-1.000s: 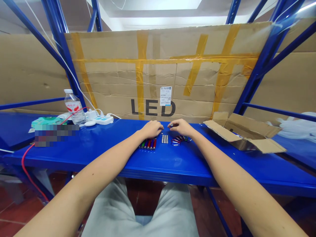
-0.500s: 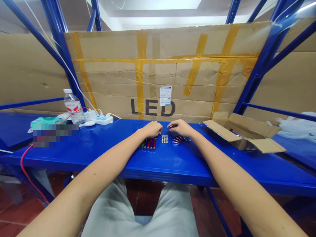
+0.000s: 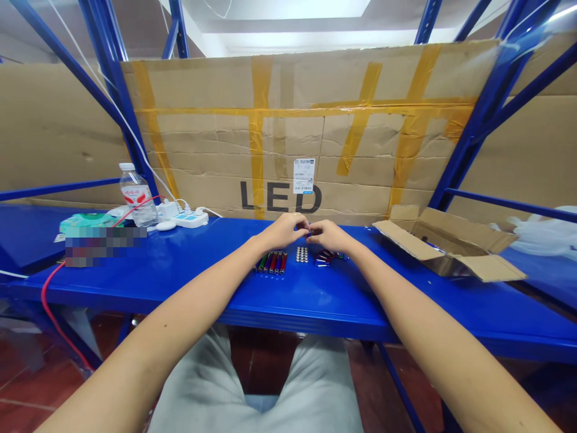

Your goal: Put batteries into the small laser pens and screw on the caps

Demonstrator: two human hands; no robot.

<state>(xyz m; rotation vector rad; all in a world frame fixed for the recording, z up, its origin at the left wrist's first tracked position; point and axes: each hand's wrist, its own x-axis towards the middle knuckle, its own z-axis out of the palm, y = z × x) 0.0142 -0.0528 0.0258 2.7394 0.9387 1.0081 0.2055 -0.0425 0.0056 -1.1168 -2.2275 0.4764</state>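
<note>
My left hand [image 3: 287, 231] and my right hand [image 3: 330, 234] meet above the blue table, fingertips nearly touching. A small dark cylindrical piece [image 3: 308, 234] is pinched in my right fingers, mostly hidden by them. The left fingers are pinched against its near side; what they hold is too small to name. Just below the hands, silver button cells [image 3: 302, 255] lie in neat rows. Left of these, several coloured metal tubes [image 3: 272, 263], like small flashlight bodies, lie side by side. A small pile of coloured carabiner clips [image 3: 323, 259] lies by my right wrist.
An open cardboard box [image 3: 451, 243] stands at the right. On the left are a water bottle [image 3: 136, 195], a power strip [image 3: 192, 218], a green packet [image 3: 85, 222] and a red cable [image 3: 47, 294]. A large cardboard sheet [image 3: 351, 138] rises behind the blue table [image 3: 306, 300].
My left hand has lifted away from beside the button cells and moved up and right to meet my right hand. The right hand keeps its small cylindrical piece and has barely moved.
</note>
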